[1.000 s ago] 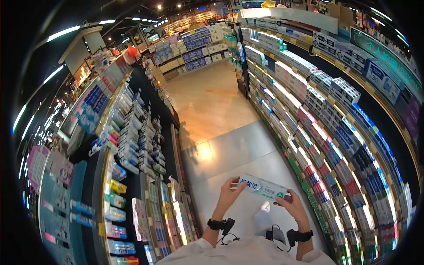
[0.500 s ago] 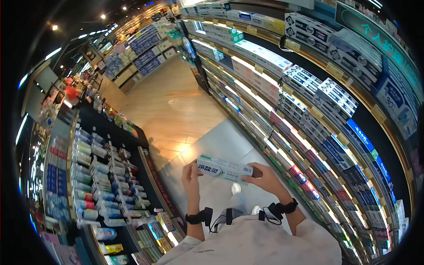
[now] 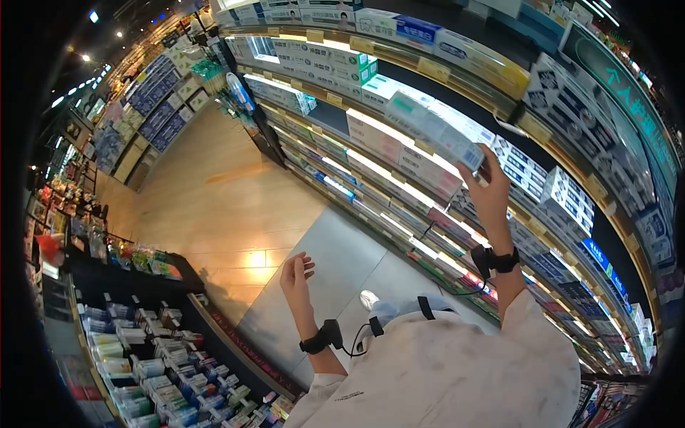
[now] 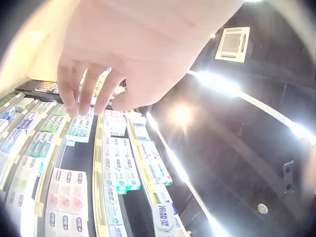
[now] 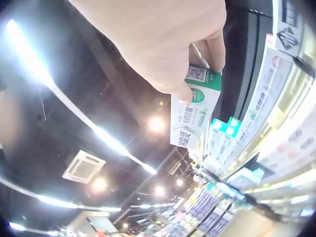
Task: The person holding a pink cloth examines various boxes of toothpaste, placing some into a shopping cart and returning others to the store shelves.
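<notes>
My right hand [image 3: 491,191] grips a white and green toothpaste box [image 3: 428,127] by its near end, thumb on one side and fingers on the other. It is raised in front of the right-hand shelves, and in the head view the box overlaps a row of similar toothpaste boxes [image 3: 382,87]. The right wrist view shows the green end of the held box [image 5: 205,81] with a printed code beside the thumb. Over the floor of the aisle, my left hand [image 3: 295,274] hangs with fingers loosely bent and nothing in it.
Long lit shelves [image 3: 399,182] packed with boxed goods run along the right. A low rack of hanging packets [image 3: 153,357] stands at the lower left. Between them lies a floor of grey tiles [image 3: 335,242] and wood boards [image 3: 207,185]. Stacked packs [image 3: 160,118] stand at the far end.
The left hand has let go of the toothpaste box. The right hand has lifted it up and to the right, to the shelves. The head view has turned toward the right-hand shelves.
</notes>
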Tool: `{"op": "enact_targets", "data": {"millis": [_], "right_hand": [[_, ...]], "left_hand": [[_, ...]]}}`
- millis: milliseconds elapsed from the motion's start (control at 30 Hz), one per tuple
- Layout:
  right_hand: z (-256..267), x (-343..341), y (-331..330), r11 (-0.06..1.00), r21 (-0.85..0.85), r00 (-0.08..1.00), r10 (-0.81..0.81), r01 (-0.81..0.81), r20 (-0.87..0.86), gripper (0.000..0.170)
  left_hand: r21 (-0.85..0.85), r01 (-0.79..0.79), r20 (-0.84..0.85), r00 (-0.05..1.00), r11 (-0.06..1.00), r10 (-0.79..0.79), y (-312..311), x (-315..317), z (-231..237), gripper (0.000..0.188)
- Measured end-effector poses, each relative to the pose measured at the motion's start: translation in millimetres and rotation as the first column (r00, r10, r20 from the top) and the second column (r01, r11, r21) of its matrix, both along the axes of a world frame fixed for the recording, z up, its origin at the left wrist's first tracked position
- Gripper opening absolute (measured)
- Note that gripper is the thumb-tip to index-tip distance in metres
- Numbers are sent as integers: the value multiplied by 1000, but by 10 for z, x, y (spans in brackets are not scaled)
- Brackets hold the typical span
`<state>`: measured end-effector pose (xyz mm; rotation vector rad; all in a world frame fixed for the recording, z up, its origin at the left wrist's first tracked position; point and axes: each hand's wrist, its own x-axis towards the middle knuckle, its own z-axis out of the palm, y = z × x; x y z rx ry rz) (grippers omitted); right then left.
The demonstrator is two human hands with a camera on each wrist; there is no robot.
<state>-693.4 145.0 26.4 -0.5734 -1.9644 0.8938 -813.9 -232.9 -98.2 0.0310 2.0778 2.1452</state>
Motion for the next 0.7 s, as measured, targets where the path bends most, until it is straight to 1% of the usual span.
{"op": "enact_targets", "data": {"millis": [33, 100, 167, 267, 300, 333, 367, 400, 433, 467, 533, 600, 633, 667, 700], "right_hand": [[37, -148, 64, 998, -61, 999, 9, -11, -35, 47], [36, -368, 210, 999, -20, 999, -31, 31, 7, 47], [44, -585, 322, 995, 39, 994, -89, 87, 57, 47], [8, -876, 507, 988, 94, 982, -134, 122, 133, 47], [-38, -1021, 554, 962, 194, 977, -207, 192, 56, 47], [-28, -1080, 600, 967, 160, 971, -216, 197, 106, 47], [-11, -1153, 624, 967, 174, 969, -209, 185, 129, 47], [-8, -1204, 671, 967, 185, 966, -202, 172, 158, 46], [-110, -1291, 759, 982, 139, 988, -142, 131, 67, 46], [-130, -1347, 792, 987, 108, 990, -124, 117, 60, 45], [-162, -1456, 850, 987, 77, 985, -146, 140, 88, 42], [-74, -1517, 875, 992, 6, 965, -121, 123, 234, 42], [-47, -1568, 894, 989, -17, 940, -137, 150, 312, 37], [-256, -1642, 997, 989, 16, 976, -149, 148, 161, 35], [-223, -1677, 1006, 989, -5, 975, -142, 145, 170, 36]], "left_hand": [[-17, 33, 12, 999, 999, -33, 68, -201, -19, 27], [-46, 103, 33, 994, 994, -102, 195, -549, -27, 27], [-54, 158, 46, 987, 986, -155, 371, -873, -39, 28], [-154, 298, -22, 952, 942, -305, 633, -1251, 55, 29], [-196, 332, -23, 939, 923, -343, 700, -1369, 60, 30], [-237, 362, -29, 925, 902, -379, 777, -1500, 69, 30], [-277, 390, -31, 910, 878, -414, 874, -1617, 78, 31], [-235, 426, 9, 900, 873, -437, 981, -1721, 89, 31], [-195, 461, 48, 886, 866, -461, 1094, -1844, 100, 31], [-164, 500, 91, 866, 851, -491, 1172, -1966, 122, 31], [-227, 568, 89, 821, 791, -564, 1341, -2126, 151, 32], [-248, 627, 84, 773, 739, -628, 1559, -2370, 163, 33], [-242, 655, 102, 751, 716, -653, 1630, -2459, 155, 34], [-230, 683, 119, 726, 693, -677, 1714, -2550, 148, 34], [-257, 696, 106, 710, 671, -696, 1801, -2632, 165, 35]]}}
